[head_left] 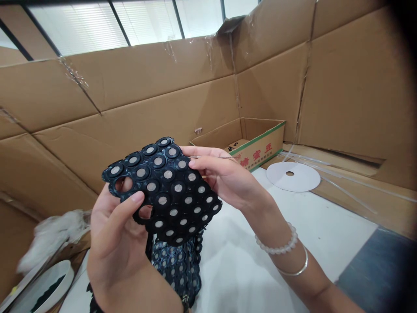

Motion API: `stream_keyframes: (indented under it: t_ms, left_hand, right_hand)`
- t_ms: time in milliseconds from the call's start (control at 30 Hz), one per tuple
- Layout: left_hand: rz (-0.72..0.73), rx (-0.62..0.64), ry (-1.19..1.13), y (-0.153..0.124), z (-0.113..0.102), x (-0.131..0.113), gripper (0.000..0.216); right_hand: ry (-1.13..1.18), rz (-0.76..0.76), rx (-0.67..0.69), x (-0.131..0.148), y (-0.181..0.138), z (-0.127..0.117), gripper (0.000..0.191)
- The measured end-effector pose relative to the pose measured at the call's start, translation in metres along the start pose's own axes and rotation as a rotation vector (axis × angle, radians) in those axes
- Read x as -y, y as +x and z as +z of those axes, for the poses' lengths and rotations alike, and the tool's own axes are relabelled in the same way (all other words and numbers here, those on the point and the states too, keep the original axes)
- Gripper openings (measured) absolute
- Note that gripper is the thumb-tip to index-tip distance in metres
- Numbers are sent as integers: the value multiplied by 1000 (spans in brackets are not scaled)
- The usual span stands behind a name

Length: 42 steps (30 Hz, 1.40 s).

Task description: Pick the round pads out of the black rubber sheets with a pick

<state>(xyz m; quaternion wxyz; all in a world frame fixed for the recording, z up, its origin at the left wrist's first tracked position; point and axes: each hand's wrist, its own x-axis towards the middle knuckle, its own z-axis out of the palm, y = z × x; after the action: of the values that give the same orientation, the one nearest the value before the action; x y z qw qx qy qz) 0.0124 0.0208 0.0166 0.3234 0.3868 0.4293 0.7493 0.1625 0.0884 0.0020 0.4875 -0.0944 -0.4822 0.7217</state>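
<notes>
I hold up a black sheet of joined rings (169,191), most with a small grey disc in the middle; a few rings near my left thumb are bare holes. My left hand (114,243) grips its lower left edge, thumb on top. My right hand (224,178) pinches the sheet's right edge, fingers pressed together, and a thin metal pin or tweezer seems to lie along them. Under the sheet stands a stack of more black ring sheets (179,269) on the white table (247,269).
Brown cardboard walls (156,95) fence the table on all sides. An open cardboard box (257,143) with red print sits at the back, a white disc with a centre hole (293,176) beside it. A white bowl (42,287) and white fluff (52,234) lie at lower left.
</notes>
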Motion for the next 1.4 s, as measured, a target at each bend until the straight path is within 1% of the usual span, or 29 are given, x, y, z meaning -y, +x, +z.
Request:
stream_keyframes:
  t_ms: [133, 467, 700, 900, 1067, 1400]
  left_hand:
    - [41, 4, -35, 1, -2, 3, 36]
    - [-23, -17, 15, 5, -10, 3, 45]
    - [-59, -14, -2, 12, -17, 10, 39]
    - [-73, -12, -5, 15, -19, 13, 47]
    - [-97, -9, -20, 14, -17, 13, 46]
    - [-109, -36, -28, 13, -18, 13, 35]
  right_hand:
    - [12, 20, -25, 0, 1, 1, 26]
    - [38, 49, -62, -1, -3, 5, 26]
    - [30, 43, -36, -2, -7, 7, 24]
    - [12, 36, -31, -3, -7, 6, 24]
    - [17, 18, 0, -4, -7, 6, 21]
    - [-11, -7, 26, -3, -9, 6, 22]
